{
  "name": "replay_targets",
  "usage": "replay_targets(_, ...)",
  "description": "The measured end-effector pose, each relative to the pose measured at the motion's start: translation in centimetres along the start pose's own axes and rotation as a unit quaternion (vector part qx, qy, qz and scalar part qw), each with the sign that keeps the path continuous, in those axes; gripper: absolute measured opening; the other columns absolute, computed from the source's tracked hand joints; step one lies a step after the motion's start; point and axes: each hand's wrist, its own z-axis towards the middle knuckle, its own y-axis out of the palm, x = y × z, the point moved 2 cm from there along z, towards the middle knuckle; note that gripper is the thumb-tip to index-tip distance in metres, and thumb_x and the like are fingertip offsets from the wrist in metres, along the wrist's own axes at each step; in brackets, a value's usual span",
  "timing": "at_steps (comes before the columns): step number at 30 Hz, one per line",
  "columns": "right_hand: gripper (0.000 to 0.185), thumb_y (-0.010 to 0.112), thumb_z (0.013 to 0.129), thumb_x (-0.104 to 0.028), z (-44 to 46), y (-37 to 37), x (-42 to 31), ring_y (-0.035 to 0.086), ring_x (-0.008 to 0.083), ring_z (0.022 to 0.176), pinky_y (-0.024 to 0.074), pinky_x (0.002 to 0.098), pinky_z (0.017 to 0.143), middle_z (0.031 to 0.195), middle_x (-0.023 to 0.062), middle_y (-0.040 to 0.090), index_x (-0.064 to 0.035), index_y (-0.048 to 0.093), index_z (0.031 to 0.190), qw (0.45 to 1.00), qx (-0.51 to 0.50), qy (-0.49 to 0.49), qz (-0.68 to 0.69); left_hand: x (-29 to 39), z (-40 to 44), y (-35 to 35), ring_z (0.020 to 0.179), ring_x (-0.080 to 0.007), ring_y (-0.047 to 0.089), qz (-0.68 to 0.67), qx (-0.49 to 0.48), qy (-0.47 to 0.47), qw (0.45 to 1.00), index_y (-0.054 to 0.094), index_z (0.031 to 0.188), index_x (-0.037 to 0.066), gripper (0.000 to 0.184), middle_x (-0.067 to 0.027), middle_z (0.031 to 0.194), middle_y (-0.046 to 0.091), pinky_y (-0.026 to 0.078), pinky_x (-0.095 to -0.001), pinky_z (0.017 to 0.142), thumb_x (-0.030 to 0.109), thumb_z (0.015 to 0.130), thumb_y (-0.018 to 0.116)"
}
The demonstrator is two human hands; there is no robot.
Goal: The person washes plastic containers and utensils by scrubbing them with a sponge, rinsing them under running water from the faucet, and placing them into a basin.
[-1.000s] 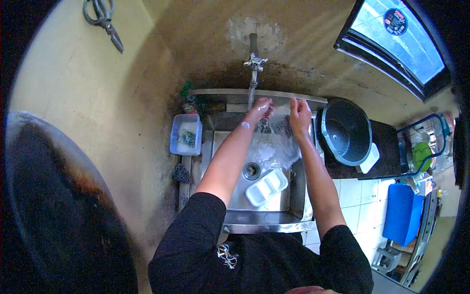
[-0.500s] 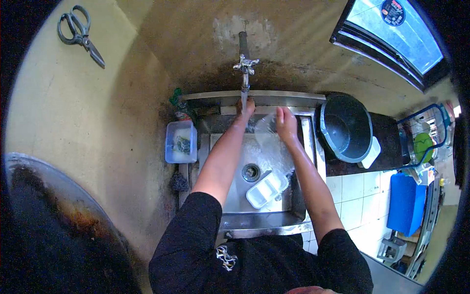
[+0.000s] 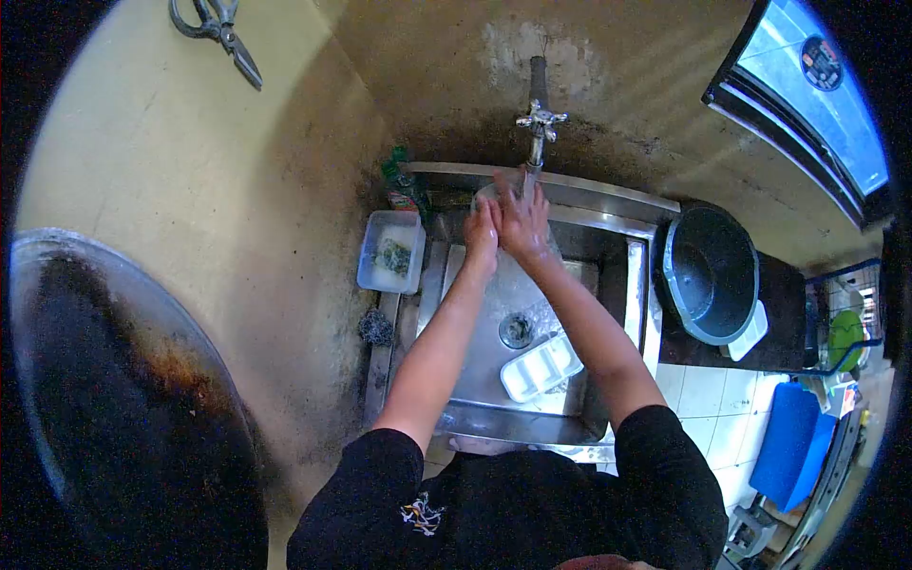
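Both hands are close together below the running tap (image 3: 538, 128), at the back of the steel sink (image 3: 622, 285). My left hand (image 3: 483, 230) is closed at the edge of something pale and rounded, mostly hidden behind the hands, which I cannot make out. Against it lies my right hand (image 3: 522, 224), its fingers spread and wet. A white divided tray (image 3: 541, 369) sits tilted in the sink basin, just in front of the drain (image 3: 516, 330).
Left of the sink stand a plastic tub with a sponge (image 3: 390, 252), a green bottle (image 3: 399, 180) and a dark scrubber (image 3: 375, 327). A large dark basin (image 3: 711, 275) is on the right counter, near a dish rack (image 3: 845, 323). Scissors (image 3: 228, 38) hang on the wall.
My right hand has moved left to meet my left hand, and its fingers have spread under the tap. The whole view has shifted. The white tray remains in the sink.
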Motion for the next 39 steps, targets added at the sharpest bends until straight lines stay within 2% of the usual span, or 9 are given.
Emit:
replay_targets(5,0.078,0.065,0.077,-0.028,-4.7,-3.2,3.5,0.048,0.0372,0.109,0.0499,0.0428,0.075,0.130,0.0261,0.034,-0.0098,0.018,0.137,0.990,0.073,-0.044,0.114,2.1,-0.9,1.7,0.044,-0.0142,0.055,0.042,-0.016,-0.045,0.998,0.055,0.074,0.006,0.053,-0.0035,0.056,0.055,0.044,-0.0262,0.041,0.058,0.081,0.048)
replay_targets(7,0.075,0.060,0.081,-0.032,-5.7,-4.4,6.0,0.057,0.0317,0.097,0.0530,0.0390,0.065,0.120,0.0213,0.048,-0.0098,0.015,0.137,0.785,-0.289,0.286,0.468,1.6,-0.8,2.7,0.042,-0.0132,0.052,0.096,-0.016,-0.009,0.995,0.052,0.080,0.010,0.049,-0.0040,0.057,0.053,0.041,-0.0240,0.036,0.058,0.082,0.045)
replay_targets(12,0.057,0.048,0.088,-0.018,-6.4,-6.4,8.0,0.058,0.0279,0.096,0.0525,0.0389,0.068,0.118,0.0168,0.051,-0.0103,0.020,0.137,0.646,-0.250,0.252,0.676,-4.0,1.3,4.0,0.081,-0.0178,0.057,0.052,-0.109,0.047,0.992,0.038,0.109,0.007,0.031,-0.0094,0.091,0.055,0.048,-0.0326,0.058,0.017,0.084,0.053)
replay_targets(14,0.058,0.049,0.085,-0.015,-6.4,-4.9,8.8,0.054,0.0277,0.103,0.0500,0.0413,0.074,0.122,0.0153,0.048,-0.0111,0.022,0.137,0.764,-0.204,0.167,0.588,-7.5,1.3,4.1,0.094,-0.0199,0.053,0.271,0.000,0.307,0.912,0.041,0.113,0.011,0.033,-0.0108,0.098,0.055,0.045,-0.0387,0.077,0.023,0.085,0.054)
replay_targets(17,0.063,0.050,0.077,-0.011,-7.1,-3.7,5.8,0.038,0.0331,0.118,0.0362,0.0489,0.091,0.132,0.0140,0.037,-0.0137,0.027,0.136,0.980,-0.140,-0.033,0.136,-0.5,-5.1,4.3,0.122,-0.0244,0.035,-0.090,-0.356,-0.188,0.911,0.017,0.138,0.014,0.078,-0.0082,0.133,0.036,0.031,-0.0399,0.098,0.064,0.082,0.037)
replay_targets(24,0.056,0.054,0.076,-0.025,-5.6,-4.2,0.6,0.040,0.0382,0.111,0.0336,0.0494,0.089,0.122,0.0204,0.041,-0.0101,0.038,0.128,0.992,-0.034,-0.050,0.107,-1.2,-2.3,0.1,0.115,-0.0235,0.042,0.086,-0.192,-0.029,0.977,0.038,0.129,0.007,0.062,-0.0084,0.123,0.046,0.033,-0.0386,0.098,0.054,0.089,0.033)
replay_targets(29,0.060,0.063,0.072,-0.044,-1.2,-3.4,3.2,0.046,0.0352,0.105,0.0359,0.0481,0.088,0.112,0.0184,0.050,-0.0060,0.048,0.116,0.993,0.110,0.033,0.013,1.5,-3.0,0.1,0.071,-0.0190,0.064,0.022,-0.161,0.022,0.987,0.061,0.100,0.005,0.049,-0.0092,0.085,0.064,0.054,-0.0312,0.056,0.050,0.084,0.050)
replay_targets(32,0.046,0.061,0.080,-0.035,-1.9,-1.9,6.8,0.060,0.0217,0.063,0.0490,0.0349,0.056,0.071,0.0116,0.060,-0.0028,0.050,0.111,0.940,-0.025,0.075,0.332,3.3,-3.1,0.7,0.063,-0.0208,0.064,0.013,-0.139,-0.001,0.990,0.053,0.105,0.004,0.046,-0.0134,0.083,0.064,0.053,-0.0304,0.050,0.046,0.086,0.048)
replay_targets(39,0.029,0.042,0.091,-0.017,-7.4,-8.6,8.1,0.057,0.0136,0.054,0.0447,0.0260,0.043,0.073,0.0082,0.058,-0.0084,0.047,0.119,0.782,-0.306,0.219,0.497,-0.8,-0.5,3.0,0.050,-0.0225,0.060,-0.033,-0.015,0.080,0.996,0.033,0.106,0.011,0.037,-0.0162,0.082,0.060,0.045,-0.0272,0.034,0.040,0.088,0.048)
